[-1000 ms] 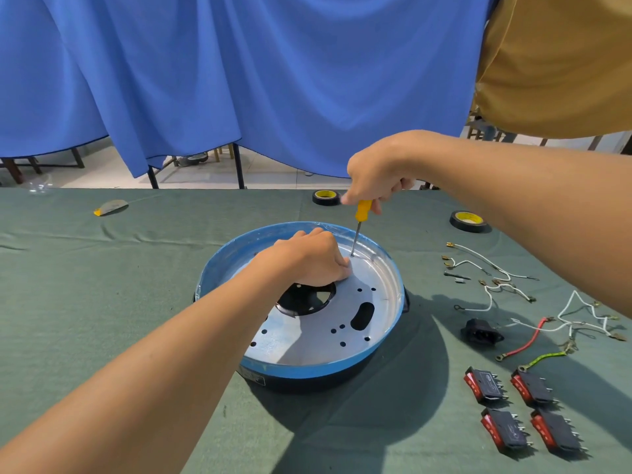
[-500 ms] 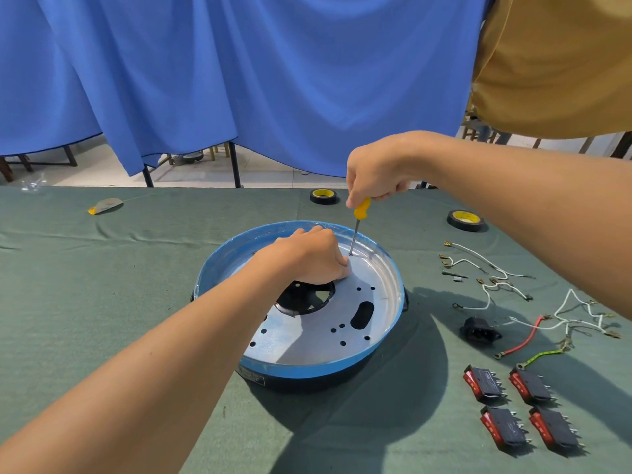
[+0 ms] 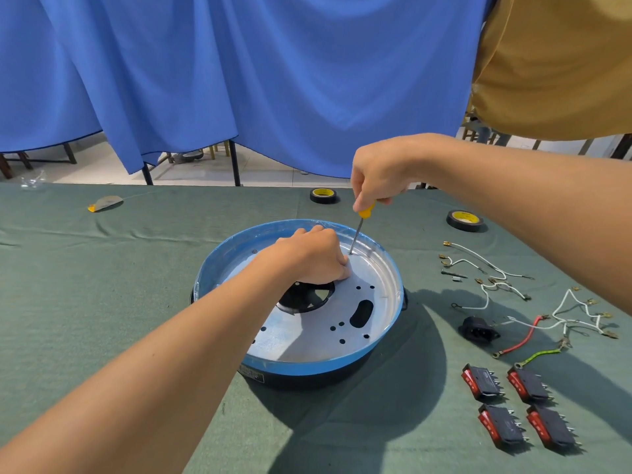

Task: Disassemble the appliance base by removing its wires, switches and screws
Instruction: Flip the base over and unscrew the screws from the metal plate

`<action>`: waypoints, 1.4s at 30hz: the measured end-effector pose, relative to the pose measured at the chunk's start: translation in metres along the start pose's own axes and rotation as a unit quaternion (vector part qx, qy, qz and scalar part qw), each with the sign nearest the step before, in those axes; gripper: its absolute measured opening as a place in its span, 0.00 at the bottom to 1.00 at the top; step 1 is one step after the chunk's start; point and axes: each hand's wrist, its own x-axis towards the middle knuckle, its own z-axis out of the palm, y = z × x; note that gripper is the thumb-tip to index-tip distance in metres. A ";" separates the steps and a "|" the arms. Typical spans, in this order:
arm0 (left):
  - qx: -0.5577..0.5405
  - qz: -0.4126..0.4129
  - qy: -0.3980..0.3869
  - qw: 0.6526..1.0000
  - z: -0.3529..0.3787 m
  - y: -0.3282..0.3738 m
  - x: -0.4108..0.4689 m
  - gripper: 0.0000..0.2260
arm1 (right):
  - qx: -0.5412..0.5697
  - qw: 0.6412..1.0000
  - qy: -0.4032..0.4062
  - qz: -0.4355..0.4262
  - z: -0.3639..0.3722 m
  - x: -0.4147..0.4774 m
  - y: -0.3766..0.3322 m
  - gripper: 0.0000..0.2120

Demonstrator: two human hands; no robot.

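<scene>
Screwdriver (image 3: 366, 209) work is carrying on with almost no shift over the last second. The tool is still standing nearly upright just above the centre of the frame, and its tip is staying planted at the same spot on the far edge of the metal plate (image 3: 307, 340). The right hand (image 3: 379, 176) is grasping the yellow handle from above. Its fingers are sitting a little differently round the handle than a moment ago, probably taking a fresh bite between turns. The left hand (image 3: 307, 260) is remaining on the plate just beside the shaft with its fingers curled under; whether it is pinching something or only pressing down I cannot tell. The appliance base (image 3: 307, 367) is sitting in the middle of the frame on the green cloth (image 3: 102, 302), unmoved.

Such steadiness is suggesting that a screw is being backed out here and is not yet free. Wires (image 3: 566, 325) and a black socket (image 3: 477, 330) are lying at the right of the frame, and four switches (image 3: 528, 384) at the lower right, all well apart from the base. So the task is looking well advanced, with the screws the part still in hand.
</scene>
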 end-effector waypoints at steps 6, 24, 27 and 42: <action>0.001 -0.002 0.003 1.000 0.001 0.000 -0.001 0.19 | 0.078 0.997 -0.026 -0.014 0.005 0.004 0.001 0.08; 0.008 0.001 0.018 1.000 0.004 -0.003 -0.002 0.19 | -0.014 0.987 0.056 -0.147 0.012 -0.007 -0.004 0.13; 0.005 0.002 0.020 1.000 0.005 -0.004 -0.003 0.18 | 0.274 0.933 0.216 -0.091 0.032 0.000 -0.008 0.21; 0.028 -0.001 0.021 0.999 0.000 -0.006 0.000 0.18 | 0.745 0.642 0.173 -0.052 0.050 0.010 -0.012 0.26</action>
